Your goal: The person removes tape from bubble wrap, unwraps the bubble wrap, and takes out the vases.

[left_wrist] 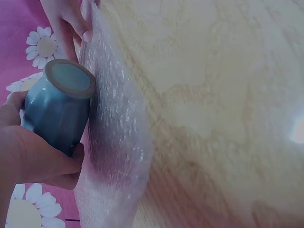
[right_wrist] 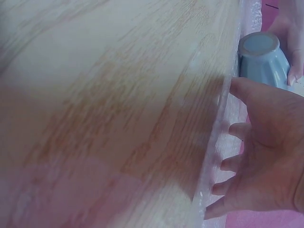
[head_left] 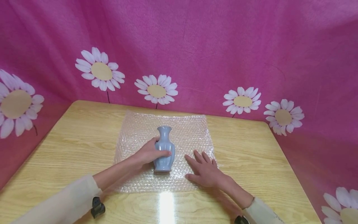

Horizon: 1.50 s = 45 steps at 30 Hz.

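A glossy pale blue vase point(head_left: 165, 146) with a flared neck lies over the middle of a sheet of clear bubble wrap point(head_left: 190, 130), its mouth pointing to the far side. My left hand point(head_left: 151, 151) grips the vase's body from the left, thumb across the top. In the left wrist view the vase's round base point(left_wrist: 70, 77) faces the camera. To the right of the vase, my right hand point(head_left: 205, 170) is spread with fingers apart over the right part of the bubble wrap. Nothing is held in it; the right wrist view shows its fingertips at the sheet.
The wooden table point(head_left: 243, 143) extends around the bubble wrap on all sides. A pink cloth point(head_left: 195, 56) printed with white daisies hangs behind the table and at both sides. Light glares on the table's near part.
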{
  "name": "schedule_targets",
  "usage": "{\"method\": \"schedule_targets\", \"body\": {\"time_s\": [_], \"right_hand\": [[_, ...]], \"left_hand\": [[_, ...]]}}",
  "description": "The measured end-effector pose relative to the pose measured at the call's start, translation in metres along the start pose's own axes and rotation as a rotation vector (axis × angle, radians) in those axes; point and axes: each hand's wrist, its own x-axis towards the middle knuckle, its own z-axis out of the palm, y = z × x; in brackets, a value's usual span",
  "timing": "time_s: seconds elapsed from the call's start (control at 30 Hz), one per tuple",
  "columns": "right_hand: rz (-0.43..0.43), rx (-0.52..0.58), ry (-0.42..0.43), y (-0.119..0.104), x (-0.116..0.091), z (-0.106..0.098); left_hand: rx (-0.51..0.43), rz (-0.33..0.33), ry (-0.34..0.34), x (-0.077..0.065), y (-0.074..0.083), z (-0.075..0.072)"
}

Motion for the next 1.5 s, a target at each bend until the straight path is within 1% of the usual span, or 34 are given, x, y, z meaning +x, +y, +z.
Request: {"method": "schedule_targets", "body": {"time_s": [0.1, 0.17, 0.2, 0.3, 0.43, 0.57, 0.73, 0.97, 1.23, 1.5], "right_hand": [[0.000, -0.001, 0.000, 0.000, 0.000, 0.000], [0.001, 0.000, -0.001, 0.000, 0.000, 0.000], [0.002, 0.001, -0.001, 0.000, 0.000, 0.000], [0.005, 0.000, -0.002, 0.000, 0.001, 0.001], [0.006, 0.001, 0.000, 0.000, 0.001, 0.000], [0.008, 0.004, 0.000, -0.001, 0.001, 0.000], [0.010, 0.006, -0.004, -0.001, 0.001, 0.000], [0.018, -0.008, -0.010, -0.001, 0.003, 0.000], [0.018, -0.011, -0.011, -0.001, 0.003, 0.000], [0.015, -0.014, -0.009, 0.000, 0.004, 0.001]], "left_hand": [[0.008, 0.020, 0.006, -0.003, -0.001, 0.001], [-0.008, 0.035, 0.008, -0.004, -0.001, 0.001], [-0.022, 0.040, 0.007, -0.005, -0.001, 0.001], [-0.117, 0.046, -0.025, -0.009, -0.002, 0.002], [-0.169, 0.040, -0.043, -0.015, -0.002, 0.002], [-0.107, 0.045, -0.026, -0.019, -0.002, -0.001], [-0.051, 0.071, -0.019, -0.025, -0.004, -0.002], [-0.066, 0.101, -0.038, -0.031, -0.003, -0.001], [-0.062, 0.124, -0.035, -0.036, 0.001, 0.003], [-0.018, 0.149, -0.016, -0.038, 0.002, 0.006]]}}
